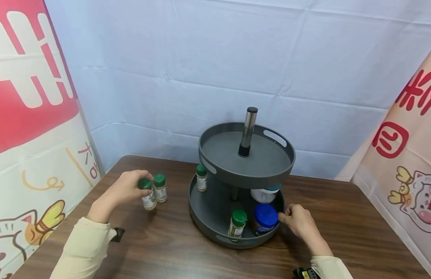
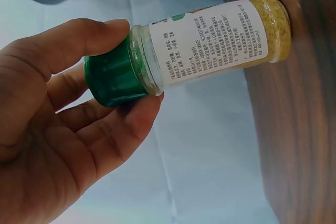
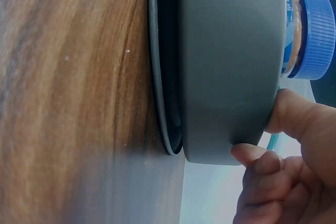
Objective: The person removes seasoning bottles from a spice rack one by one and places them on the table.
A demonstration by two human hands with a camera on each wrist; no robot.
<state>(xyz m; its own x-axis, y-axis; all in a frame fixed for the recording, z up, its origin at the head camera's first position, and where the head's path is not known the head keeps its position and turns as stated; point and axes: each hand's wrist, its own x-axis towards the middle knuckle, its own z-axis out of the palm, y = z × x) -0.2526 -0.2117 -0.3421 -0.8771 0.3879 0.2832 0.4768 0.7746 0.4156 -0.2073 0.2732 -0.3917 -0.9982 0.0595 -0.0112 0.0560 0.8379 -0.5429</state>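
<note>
Head view: I see wooden table (image 1: 166, 242), pale cloth (image 1: 187, 66) at twelve o'clock. Left hand (image 1: 124, 189) pinches jar (image 2: 210, 43); right hand (image 1: 300, 223), lower tray (image 3: 226, 66).

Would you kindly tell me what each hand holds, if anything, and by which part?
The left hand holds a jar by its green cap; the right hand pinches the lower tray by its rim.

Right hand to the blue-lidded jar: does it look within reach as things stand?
Probably yes: the right hand pinches the lower tray's wall just beside the blue-lidded jar, whose lid stands above that wall. Nothing visible blocks it, though the hand would likely need to release the tray first.
</note>
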